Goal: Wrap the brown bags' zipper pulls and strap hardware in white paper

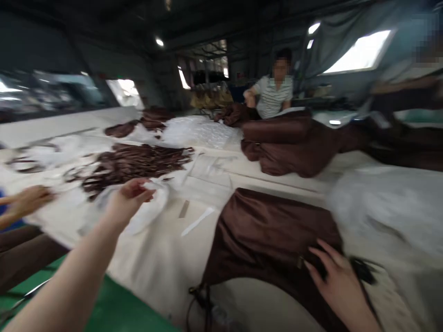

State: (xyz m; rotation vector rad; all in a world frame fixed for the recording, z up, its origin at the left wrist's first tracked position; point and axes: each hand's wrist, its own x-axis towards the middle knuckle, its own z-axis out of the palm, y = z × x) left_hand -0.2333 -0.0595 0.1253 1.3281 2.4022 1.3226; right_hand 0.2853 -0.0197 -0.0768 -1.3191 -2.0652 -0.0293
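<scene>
My left hand [129,200] is closed, its fingers pinched on the edge of a thin white sheet [154,207] that hangs below and beside it. Beyond that hand lies a pile of brown straps [138,161]. A brown leather-like bag [263,226] lies flat in front of me on the pale table. My right hand [330,272] rests on the bag's right part with its fingers spread, near a small metal piece. Between the hands are a small grey-brown strip [184,209] and a white strip [197,222].
Brown bags [284,143] are heaped at the back. Clear plastic [377,207] lies to the right, and more plastic [200,131] behind the straps. Another person's hand [31,200] is at the far left. A person in a striped shirt [275,99] is across the table.
</scene>
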